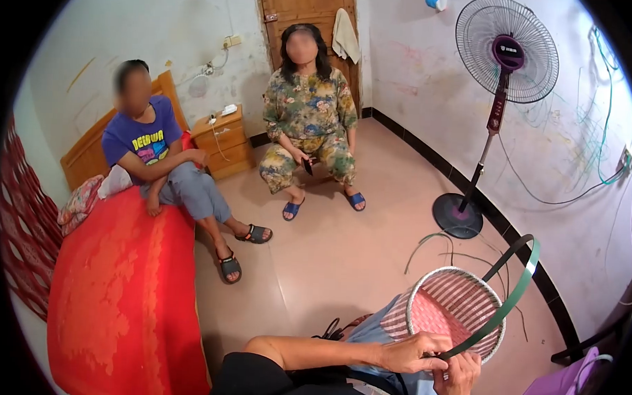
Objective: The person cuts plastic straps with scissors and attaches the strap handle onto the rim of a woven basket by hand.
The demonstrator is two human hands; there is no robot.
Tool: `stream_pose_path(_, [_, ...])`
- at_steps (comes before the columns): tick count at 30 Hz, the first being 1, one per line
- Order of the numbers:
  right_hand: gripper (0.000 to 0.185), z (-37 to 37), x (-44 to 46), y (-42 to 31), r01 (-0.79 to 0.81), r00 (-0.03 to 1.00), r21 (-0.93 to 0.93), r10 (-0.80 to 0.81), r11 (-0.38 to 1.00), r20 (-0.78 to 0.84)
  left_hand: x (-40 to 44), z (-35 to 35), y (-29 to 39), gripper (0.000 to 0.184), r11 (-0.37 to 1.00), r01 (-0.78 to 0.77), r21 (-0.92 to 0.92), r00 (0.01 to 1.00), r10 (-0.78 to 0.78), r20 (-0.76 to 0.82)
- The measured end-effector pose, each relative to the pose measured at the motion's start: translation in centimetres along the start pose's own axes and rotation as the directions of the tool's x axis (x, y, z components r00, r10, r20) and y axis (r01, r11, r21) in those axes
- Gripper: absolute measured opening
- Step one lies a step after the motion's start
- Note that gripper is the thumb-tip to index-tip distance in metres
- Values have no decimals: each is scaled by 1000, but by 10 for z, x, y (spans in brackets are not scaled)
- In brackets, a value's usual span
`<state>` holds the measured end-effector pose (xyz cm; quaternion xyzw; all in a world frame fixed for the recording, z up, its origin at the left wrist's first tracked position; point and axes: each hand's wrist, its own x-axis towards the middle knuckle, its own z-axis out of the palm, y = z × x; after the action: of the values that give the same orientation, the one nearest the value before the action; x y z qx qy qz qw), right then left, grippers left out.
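Note:
A round woven basket point(459, 280) with red-brown and white stripes and a pale rim leans tilted by my lap, its mouth facing up. A green strap point(516, 291) arches over it as a handle, dark on its inner side. At the basket's near rim, my left hand point(413, 351) pinches the strap's near end. My right hand point(458, 378) is closed at the same spot, just below and to the right, with its fingertips against the strap. The fingers partly hide where strap and rim meet.
Loose thin strips point(429, 243) lie on the floor beyond the basket, near a standing fan point(458, 215). A purple bag or stool point(556, 387) is at lower right. A bed with a red cover point(121, 288) stands left. Two people sit opposite, one on the bed.

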<state>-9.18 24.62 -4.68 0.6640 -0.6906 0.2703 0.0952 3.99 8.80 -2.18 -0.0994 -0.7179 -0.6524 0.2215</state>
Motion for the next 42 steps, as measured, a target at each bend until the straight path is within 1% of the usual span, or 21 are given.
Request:
stream_pose_path(3, [22,7,3,-4,41,993,37,-37,998,-110,6,9,5,16,1000,-16,-27,998,14,-65])
stream_pose_path(6, [20,7,0,-2,39,993,22,-36,999,-115,9,8,2,16,988,115,-104,992,-119,-36])
stream_pose_path(7, [20,8,0,-2,42,993,25,-39,999,-116,10,11,0,15,994,31,-109,996,-40,-82])
stream_pose_path(10, [21,9,-3,-1,45,991,34,-40,998,-126,11,14,5,14,999,-37,-13,990,35,-140])
stream_pose_path(13, [21,7,2,-4,52,989,44,-46,998,-141,10,12,4,15,1000,-10,17,996,12,-93])
stream_pose_path(16, [21,5,2,-6,22,995,26,-20,999,-98,7,5,-3,18,996,89,24,996,-90,16])
stream_pose_path(17, [22,5,2,-6,25,994,25,-22,999,-106,8,3,-3,22,993,2,119,1000,-3,10])
stream_pose_path(19, [23,6,4,-6,30,992,21,-27,999,-124,10,0,-5,31,937,-171,304,985,172,24])
stream_pose_path(20, [23,5,6,-8,19,994,17,-17,1000,-109,7,-4,-7,34,893,-163,419,986,138,91])
stream_pose_path(22, [25,-1,9,-12,-4,997,7,5,1000,-77,-3,-15,-12,41,762,-167,626,977,45,207])
stream_pose_path(23, [26,-1,8,-11,0,997,13,1,1000,-73,-7,-15,-13,36,730,-163,664,977,23,214])
stream_pose_path(26, [27,-2,7,-10,-1,998,21,3,1000,-64,-17,-19,-31,25,674,-194,713,971,29,236])
stream_pose_path(29, [27,-1,8,-12,-18,998,19,19,1000,-52,-17,-19,-38,22,672,-185,717,967,-7,256])
stream_pose_path(32, [27,0,8,-12,-10,998,10,11,1000,-59,-19,-16,-39,25,659,-230,716,970,97,223])
stream_pose_path(35, [27,0,8,-13,1,998,9,0,1000,-68,-20,-17,-37,16,631,-232,740,968,75,239])
stream_pose_path(38, [26,-1,7,-13,-12,998,13,13,1000,-59,-20,-15,-38,25,657,-209,725,973,64,223])
stream_pose_path(42, [26,-3,8,-13,-20,999,9,21,1000,-48,-18,-14,-34,22,671,-203,713,976,80,203])
